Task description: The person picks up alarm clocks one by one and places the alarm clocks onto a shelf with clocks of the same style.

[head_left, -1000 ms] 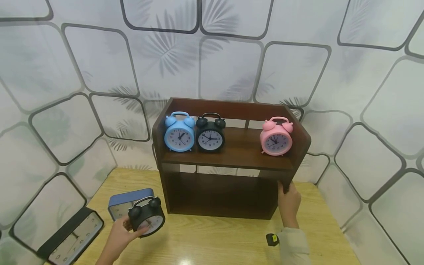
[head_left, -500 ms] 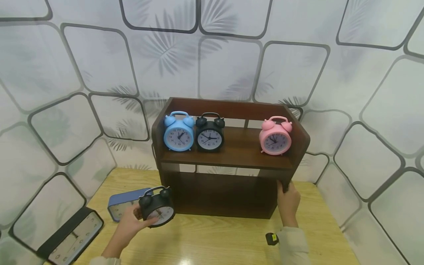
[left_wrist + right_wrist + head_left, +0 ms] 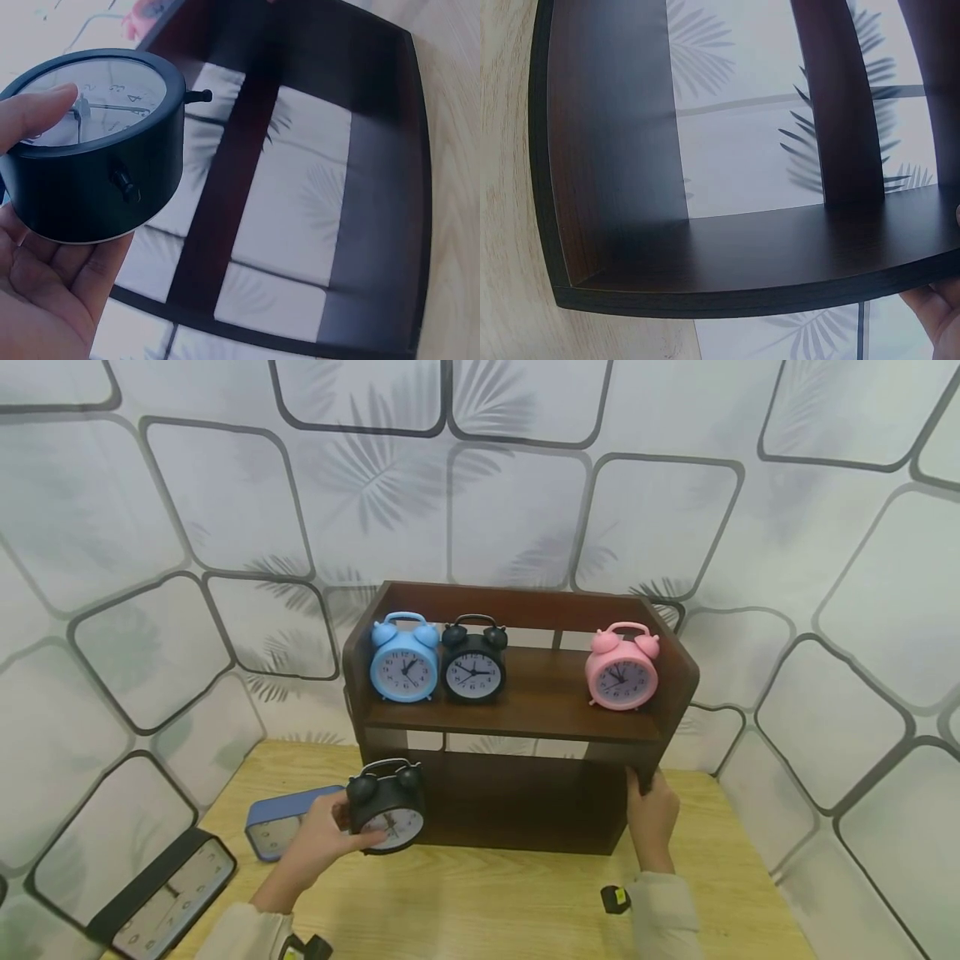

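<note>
My left hand [image 3: 322, 837] holds a black twin-bell alarm clock [image 3: 388, 810], the thumb across its white face and the fingers behind the case. The left wrist view shows the clock [image 3: 97, 142] from below, with two small feet sticking out. In the head view it overlaps the lower left of a dark brown two-tier shelf [image 3: 517, 717]. My right hand [image 3: 654, 814] grips the shelf's right side panel near the middle board. On the upper tier stand a light blue alarm clock [image 3: 405, 672] and a black one [image 3: 474, 672] at the left, and a pink one [image 3: 622, 677] at the right.
Left of the shelf, a blue rectangular clock [image 3: 277, 827] stands on the wooden table [image 3: 480, 902]. A black rectangular clock [image 3: 161, 893] is nearer the left edge. A patterned wall [image 3: 525, 518] rises behind the shelf and on both sides.
My left hand has carried the black alarm clock right and upward, from in front of the blue rectangular clock to the shelf's lower left. My right hand stays on the side panel.
</note>
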Motion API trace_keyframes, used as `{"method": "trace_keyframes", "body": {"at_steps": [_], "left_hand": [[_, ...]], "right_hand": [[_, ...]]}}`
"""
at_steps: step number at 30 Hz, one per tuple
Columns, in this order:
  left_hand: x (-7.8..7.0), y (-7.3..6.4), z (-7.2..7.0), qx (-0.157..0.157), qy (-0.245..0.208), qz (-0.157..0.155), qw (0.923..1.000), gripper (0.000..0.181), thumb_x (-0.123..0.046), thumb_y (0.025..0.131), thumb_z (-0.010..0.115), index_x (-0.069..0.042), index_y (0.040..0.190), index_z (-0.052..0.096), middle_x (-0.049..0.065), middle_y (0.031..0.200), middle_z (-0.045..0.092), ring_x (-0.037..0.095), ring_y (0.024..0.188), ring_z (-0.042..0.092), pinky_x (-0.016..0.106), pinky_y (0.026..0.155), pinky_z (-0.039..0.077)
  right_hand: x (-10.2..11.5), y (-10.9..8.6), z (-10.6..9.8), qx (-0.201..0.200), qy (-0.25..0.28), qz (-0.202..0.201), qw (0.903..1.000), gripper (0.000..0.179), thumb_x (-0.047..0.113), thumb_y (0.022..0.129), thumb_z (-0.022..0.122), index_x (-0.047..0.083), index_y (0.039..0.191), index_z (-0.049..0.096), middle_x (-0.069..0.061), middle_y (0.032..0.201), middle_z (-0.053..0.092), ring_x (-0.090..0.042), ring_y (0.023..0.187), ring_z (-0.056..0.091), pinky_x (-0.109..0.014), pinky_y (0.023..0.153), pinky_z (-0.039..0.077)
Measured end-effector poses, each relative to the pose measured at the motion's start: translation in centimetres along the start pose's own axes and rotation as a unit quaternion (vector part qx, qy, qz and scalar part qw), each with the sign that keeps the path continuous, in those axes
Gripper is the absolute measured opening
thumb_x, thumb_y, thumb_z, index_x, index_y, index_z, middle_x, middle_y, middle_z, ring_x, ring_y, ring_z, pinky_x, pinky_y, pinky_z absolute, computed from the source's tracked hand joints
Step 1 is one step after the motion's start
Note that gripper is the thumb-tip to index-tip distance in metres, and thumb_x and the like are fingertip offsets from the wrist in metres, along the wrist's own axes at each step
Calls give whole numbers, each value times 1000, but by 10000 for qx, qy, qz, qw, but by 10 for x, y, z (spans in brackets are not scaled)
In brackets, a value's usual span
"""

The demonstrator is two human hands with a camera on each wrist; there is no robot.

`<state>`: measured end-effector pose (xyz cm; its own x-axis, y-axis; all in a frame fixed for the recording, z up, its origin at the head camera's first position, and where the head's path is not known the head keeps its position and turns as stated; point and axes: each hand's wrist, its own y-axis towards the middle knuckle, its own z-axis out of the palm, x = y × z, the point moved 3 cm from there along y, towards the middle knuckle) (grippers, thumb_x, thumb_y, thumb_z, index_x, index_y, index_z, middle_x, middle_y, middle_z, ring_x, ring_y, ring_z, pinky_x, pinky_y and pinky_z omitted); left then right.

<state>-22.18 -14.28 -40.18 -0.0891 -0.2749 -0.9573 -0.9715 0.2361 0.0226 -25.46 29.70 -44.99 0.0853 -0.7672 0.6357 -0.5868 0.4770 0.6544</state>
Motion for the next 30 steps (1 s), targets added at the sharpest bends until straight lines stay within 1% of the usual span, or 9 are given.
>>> {"method": "trace_keyframes", "body": {"at_steps": [3,5,10,13,18,23,25,28,30], "left_hand": [[-8,4,4,180,-68,207,9996,46,-9,73,77,9,111,60,15,95,67,10,77,63,28,69,51],[-13,6,7,245,-65,292,9993,44,-9,73,77,9,110,61,14,94,68,10,76,63,28,69,51],[-25,12,12,361,-121,292,9988,46,-10,72,79,8,111,61,12,95,68,12,77,62,28,70,51],[-32,15,17,519,-216,338,9978,51,-11,72,79,8,114,60,13,98,67,13,79,62,28,70,51],[-45,22,24,800,-396,584,9943,54,-13,72,80,8,118,58,12,101,67,12,82,63,28,73,52],[-63,30,33,994,-432,863,9904,50,-14,74,79,5,116,60,11,101,68,12,83,65,31,76,53],[-69,34,36,1033,-434,939,9893,49,-14,74,79,5,115,60,9,100,68,13,82,65,31,76,52],[-80,40,40,1075,-513,1010,9877,49,-13,73,79,4,115,61,2,97,69,12,82,65,32,76,52],[-87,44,43,1108,-571,1114,9859,49,-13,72,80,5,114,61,-2,94,69,12,81,65,32,76,52]], "right_hand": [[1,0,0,-16,16,1,10000,22,10,83,68,-11,83,60,-34,75,64,-51,68,60,-57,60,42],[2,0,-1,-33,26,-9,10000,22,9,83,68,-11,83,60,-34,75,63,-52,67,59,-58,60,41],[3,0,-1,-54,55,-56,10000,20,8,83,67,-11,82,59,-34,75,63,-52,67,58,-59,60,41],[3,0,-1,-71,55,-78,9999,20,8,82,67,-10,81,59,-34,74,63,-52,66,58,-59,59,40],[1,0,0,-100,23,-102,9999,22,10,82,68,-10,80,58,-34,70,62,-52,61,56,-58,58,39],[1,0,-1,-85,10,-88,9999,23,11,82,68,-10,80,58,-34,71,62,-52,62,56,-58,58,39],[1,0,-1,-56,-2,-59,10000,23,11,83,68,-10,82,59,-34,73,62,-53,65,57,-59,59,40],[1,0,-1,-11,-25,-9,10000,25,12,84,67,-11,86,60,-35,75,63,-54,68,59,-59,61,42],[1,1,-1,5,-39,11,10000,25,13,84,67,-12,89,61,-35,76,63,-54,69,59,-59,62,42]]}}
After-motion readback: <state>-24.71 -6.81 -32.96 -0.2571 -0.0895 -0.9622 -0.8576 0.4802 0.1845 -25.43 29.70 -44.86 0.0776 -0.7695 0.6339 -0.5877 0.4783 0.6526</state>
